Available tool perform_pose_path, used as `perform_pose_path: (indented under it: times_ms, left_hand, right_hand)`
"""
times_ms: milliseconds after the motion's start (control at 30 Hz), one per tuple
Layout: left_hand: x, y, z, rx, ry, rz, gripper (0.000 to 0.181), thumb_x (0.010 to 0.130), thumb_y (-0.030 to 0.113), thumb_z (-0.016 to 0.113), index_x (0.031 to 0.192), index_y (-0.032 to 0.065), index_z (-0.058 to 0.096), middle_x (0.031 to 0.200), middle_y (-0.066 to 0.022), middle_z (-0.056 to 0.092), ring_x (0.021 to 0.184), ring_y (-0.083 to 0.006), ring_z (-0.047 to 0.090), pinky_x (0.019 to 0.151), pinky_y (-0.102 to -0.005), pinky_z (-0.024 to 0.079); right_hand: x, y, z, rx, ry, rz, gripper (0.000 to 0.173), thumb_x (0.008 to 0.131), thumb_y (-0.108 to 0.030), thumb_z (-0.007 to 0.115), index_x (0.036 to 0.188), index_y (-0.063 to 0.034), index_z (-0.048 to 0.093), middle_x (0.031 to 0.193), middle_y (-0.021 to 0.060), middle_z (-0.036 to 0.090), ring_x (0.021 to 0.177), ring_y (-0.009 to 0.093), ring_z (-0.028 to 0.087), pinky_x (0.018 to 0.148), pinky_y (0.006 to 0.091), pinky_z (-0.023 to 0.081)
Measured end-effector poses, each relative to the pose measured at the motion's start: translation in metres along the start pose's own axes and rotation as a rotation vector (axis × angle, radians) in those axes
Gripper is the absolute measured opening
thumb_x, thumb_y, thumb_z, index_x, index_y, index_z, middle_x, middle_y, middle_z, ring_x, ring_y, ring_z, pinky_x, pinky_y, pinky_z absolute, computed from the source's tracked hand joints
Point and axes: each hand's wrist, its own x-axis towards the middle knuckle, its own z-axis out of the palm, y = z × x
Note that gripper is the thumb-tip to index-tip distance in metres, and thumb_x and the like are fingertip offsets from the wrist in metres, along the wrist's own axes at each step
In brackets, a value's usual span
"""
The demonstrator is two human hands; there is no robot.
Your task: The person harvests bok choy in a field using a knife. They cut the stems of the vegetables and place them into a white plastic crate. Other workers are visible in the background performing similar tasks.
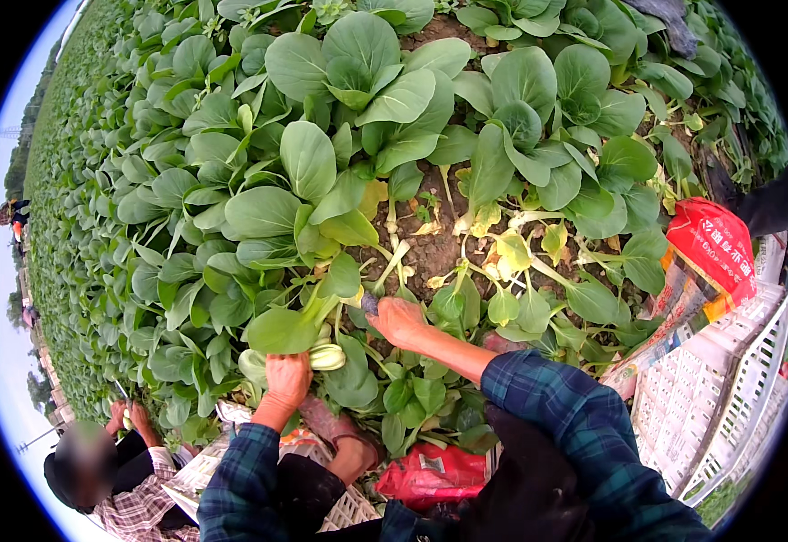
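Observation:
My left hand [287, 379] is closed around cut bok choy [326, 357], with pale stem bases sticking out to the right of my fingers. Broad green leaves overhang that hand. My right hand [397, 320] grips a short tool by its dark grey, wrapped-looking handle [369, 303]. Leaves and stems hide the tool's working end, so its blade cannot be made out. Just ahead of both hands stands a rooted bok choy plant [299, 227] with large leaves. Loose leaves with pale stalks [394, 264] lie on the brown soil [427, 254] beside it.
White plastic crates [692, 379] stand at right, with a red printed sack [712, 251] over one. Another red bag [434, 474] lies near my shod foot [339, 427]. A co-worker [129, 474] crouches at lower left, holding a blade. Dense bok choy rows [129, 203] stretch left.

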Motion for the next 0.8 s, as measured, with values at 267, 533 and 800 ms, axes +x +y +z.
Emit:
perform_pose_path:
  times_ms: [267,533,800]
  left_hand:
    - [-0.006,-0.003,-0.043,-0.096,0.022,0.038,0.067,0.055,0.004,0.060,0.121,0.0025,0.049,0.101,-0.0202,0.059,0.093,-0.0351,0.055,0.087,-0.0421,0.040]
    - [-0.043,0.039,-0.156,-0.043,-0.088,0.186,0.058,0.062,0.017,0.066,0.118,0.0034,0.055,0.082,-0.0134,0.063,0.076,-0.0267,0.061,0.075,-0.0379,0.045]
    - [-0.023,0.080,-0.184,-0.139,-0.182,0.302,0.080,0.055,0.012,0.065,0.130,-0.0006,0.040,0.083,-0.0103,0.061,0.073,-0.0233,0.058,0.071,-0.0356,0.044]
  right_hand:
    - [-0.034,0.017,-0.014,0.050,-0.074,0.049,0.048,0.079,-0.041,0.063,0.070,0.0063,0.058,0.067,0.0200,0.060,0.064,0.035,0.060,0.061,0.0428,0.046]
    - [-0.068,-0.005,-0.061,1.196,-0.153,0.016,0.046,0.073,-0.044,0.072,0.079,-0.0007,0.056,0.056,0.0028,0.055,0.037,0.008,0.048,0.033,0.0195,0.037]
    - [-0.070,0.006,-0.063,1.601,-0.487,0.285,0.028,0.078,-0.023,0.069,0.084,0.0019,0.058,0.058,0.0075,0.057,0.037,0.014,0.051,0.032,0.0241,0.042]
